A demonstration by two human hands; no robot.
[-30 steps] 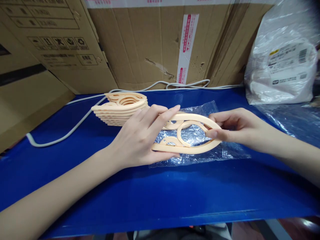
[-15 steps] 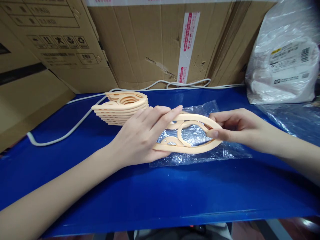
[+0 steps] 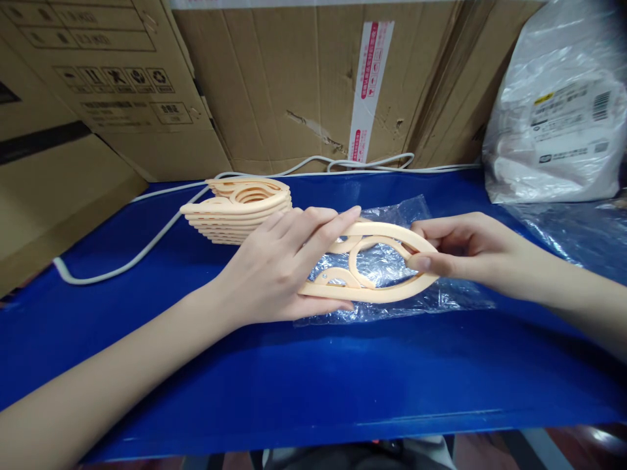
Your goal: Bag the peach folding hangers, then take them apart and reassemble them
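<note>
Blue surface (image 3: pixel 343 378): spreading across the middle and bottom of the frame, looking glossy; loose things on it could be sliding if I am pushing sideways.
Cardboard boxes (image 3: pixel 294 72): filling the upper left and upper middle, walling in the space; little else of the room is showing.
White wrapped bundle (image 3: pixel 548 176): standing at the upper right, well apart from my hands.
Clear film (image 3: pixel 450 300): lying crinkled right of centre, beneath the cream looped piece (image 3: pixel 377 297); it could be skidding or bunching if I am dragging the piece across it.
Left hand (image 3: pixel 279 267): spanning the piece's left end, thumb along the lower edge, fingers over the upper, widely parted; too light a hold could be letting that end tip.
Right hand (image 3: pixel 465 251): pinching the rounded right end, thumb nearly meeting fingers; slackening could be letting it slip, and hard pulling could be bending its slim curves.
Cream stack (image 3: pixel 235 225): sitting left of centre, just beside my left knuckles; I cannot tell whether they are touching. Bumping it could be toppling it.
White cord (image 3: pixel 132 261): looping along the rear; snagging it could be jogging the stack.
</note>
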